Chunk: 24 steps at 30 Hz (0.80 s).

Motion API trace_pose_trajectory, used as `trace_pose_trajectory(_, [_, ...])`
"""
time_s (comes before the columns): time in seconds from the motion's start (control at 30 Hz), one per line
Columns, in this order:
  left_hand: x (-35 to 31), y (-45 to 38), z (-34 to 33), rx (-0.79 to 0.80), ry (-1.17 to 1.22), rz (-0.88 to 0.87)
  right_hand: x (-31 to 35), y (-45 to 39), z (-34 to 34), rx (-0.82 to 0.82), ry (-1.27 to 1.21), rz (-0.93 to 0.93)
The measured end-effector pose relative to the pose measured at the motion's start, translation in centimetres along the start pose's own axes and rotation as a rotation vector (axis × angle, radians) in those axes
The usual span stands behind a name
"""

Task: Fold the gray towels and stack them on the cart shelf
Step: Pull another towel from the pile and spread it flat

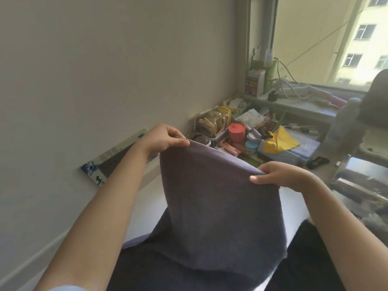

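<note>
**Desk:** What worries you from here?

**Me:** The gray towel (212, 206) is up off the white tabletop (151, 204), hanging from its top edge. I'd judge the risk is uneven corners: if one pinch slips, that side drops and the fold comes out crooked. Just beyond the towel's top edge sits desk clutter, a pink cup (236, 132) and a yellow cloth (278, 141). Swing the towel forward and the edge could catch the cup.

**Desk:** How are the hands set?

**Me:** My left hand (165, 138) pinches the towel's upper left corner, thumb on my side, fingers curled over the edge. My right hand (279, 175) pinches the upper right corner the same way, sitting lower than the left, so the top edge slopes down to the right. Both forearms reach up from below the towel.

**Desk:** And the cart shelf?

**Me:** I can't see it. The towel's lower part drapes toward my lap.
</note>
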<state>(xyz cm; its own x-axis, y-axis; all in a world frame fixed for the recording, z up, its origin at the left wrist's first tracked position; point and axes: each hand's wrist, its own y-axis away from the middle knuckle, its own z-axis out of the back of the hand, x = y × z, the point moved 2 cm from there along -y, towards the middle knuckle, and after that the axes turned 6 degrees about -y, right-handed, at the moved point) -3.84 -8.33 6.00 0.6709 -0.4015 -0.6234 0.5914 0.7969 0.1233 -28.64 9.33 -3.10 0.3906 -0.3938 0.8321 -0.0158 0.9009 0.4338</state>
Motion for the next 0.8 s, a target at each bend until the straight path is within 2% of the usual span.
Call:
trace_pose_trajectory(0.07, [-0.3,-2.3,-0.2,-0.099,0.016,0.04,0.0,0.9,2.4,-0.149,-0.012,-0.028])
trace_pose_trajectory(0.13, [-1.4,-4.7,-0.5,-0.265,0.048,0.055,0.4,1.9,4.8,-0.358,0.087,-0.019])
trace_pose_trajectory(0.23, [-4.1,-7.5,-1.2,-0.444,0.151,0.039,1.0,3.1,7.1,-0.755,0.069,0.102])
trace_pose_trajectory(0.33, [-5.9,-8.7,-1.9,-0.526,0.305,0.007,1.6,4.0,7.5,-1.021,0.035,0.256])
trace_pose_trajectory(0.47, [-5.5,-8.9,-2.8,-0.479,0.466,0.021,2.0,4.3,6.1,-1.029,-0.09,0.344])
trace_pose_trajectory(0.7, [1.6,-2.8,-3.4,-0.359,0.805,0.19,4.0,2.3,-2.3,-0.79,-0.073,0.407])
trace_pose_trajectory(0.8, [6.1,2.2,-1.7,-0.352,0.933,0.276,6.0,0.7,-8.0,-0.683,-0.071,0.441])
